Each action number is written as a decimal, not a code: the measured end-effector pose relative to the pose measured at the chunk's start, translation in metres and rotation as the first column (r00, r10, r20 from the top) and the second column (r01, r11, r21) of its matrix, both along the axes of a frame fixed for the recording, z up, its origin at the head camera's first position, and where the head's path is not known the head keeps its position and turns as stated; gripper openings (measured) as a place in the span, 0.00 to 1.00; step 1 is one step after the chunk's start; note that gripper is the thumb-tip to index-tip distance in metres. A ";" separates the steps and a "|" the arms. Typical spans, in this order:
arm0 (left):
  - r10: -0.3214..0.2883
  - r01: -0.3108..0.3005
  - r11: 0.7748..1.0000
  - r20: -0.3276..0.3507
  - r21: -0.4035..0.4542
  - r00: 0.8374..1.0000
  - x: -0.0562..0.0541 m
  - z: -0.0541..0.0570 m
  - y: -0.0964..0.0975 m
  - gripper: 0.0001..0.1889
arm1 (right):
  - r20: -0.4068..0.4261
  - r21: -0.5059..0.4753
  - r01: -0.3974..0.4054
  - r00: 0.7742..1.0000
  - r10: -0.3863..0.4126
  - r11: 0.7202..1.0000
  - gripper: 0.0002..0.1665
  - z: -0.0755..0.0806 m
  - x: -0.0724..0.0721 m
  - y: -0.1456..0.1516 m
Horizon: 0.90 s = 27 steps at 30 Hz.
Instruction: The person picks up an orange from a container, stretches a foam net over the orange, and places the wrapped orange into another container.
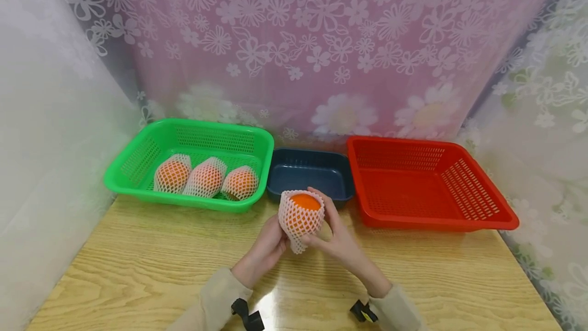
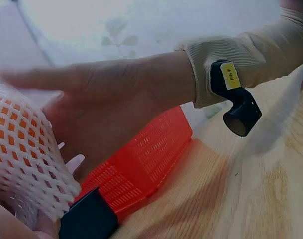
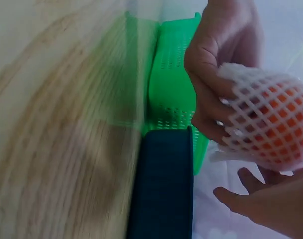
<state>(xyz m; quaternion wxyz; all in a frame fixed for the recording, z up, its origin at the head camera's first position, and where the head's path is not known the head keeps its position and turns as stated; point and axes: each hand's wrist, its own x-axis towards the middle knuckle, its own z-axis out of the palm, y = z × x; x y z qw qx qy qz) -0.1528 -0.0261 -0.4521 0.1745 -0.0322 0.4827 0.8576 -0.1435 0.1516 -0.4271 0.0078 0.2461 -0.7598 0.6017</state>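
Observation:
An orange (image 1: 307,201) in a white foam net sleeve (image 1: 298,225) is held above the table's middle, its bare top showing through the sleeve's open end. My left hand (image 1: 268,239) grips the sleeve's narrow lower end; in the right wrist view the left hand's curled fingers (image 3: 211,99) wrap that end. Around the fruit's right side is my right hand (image 1: 339,236), its thumb and fingers spread and fairly straight. In the left wrist view the right hand (image 2: 106,99) stands beside the netting (image 2: 27,149); whether it touches there is unclear.
Left stands a green basket (image 1: 184,199) with several net-wrapped fruits (image 1: 205,178). A dark blue basin (image 1: 308,160) sits in the middle, partly behind the hands. To the right is a red basket (image 1: 427,221). All stand on a wooden table (image 1: 184,249) before a flowered curtain (image 1: 294,40).

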 end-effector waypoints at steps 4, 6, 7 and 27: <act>0.001 -0.003 0.994 -0.019 -0.106 1.000 -0.001 0.004 0.000 0.16 | 0.057 -0.015 0.041 0.998 -0.040 0.999 0.49 0.001 0.003 -0.004; -0.006 -0.012 0.976 -0.085 -0.216 0.996 -0.002 0.007 0.000 0.21 | 0.110 -0.052 0.089 0.990 -0.082 0.995 0.47 0.003 0.004 -0.004; -0.014 -0.021 0.963 -0.127 -0.267 0.992 -0.002 0.008 0.000 0.23 | 0.141 -0.062 0.117 0.984 -0.107 0.991 0.46 0.003 0.004 -0.003; -0.323 -0.020 0.825 -0.498 -0.565 0.805 0.003 0.019 -0.001 0.51 | 0.436 -0.181 0.073 0.900 0.014 0.981 0.39 0.009 0.003 -0.001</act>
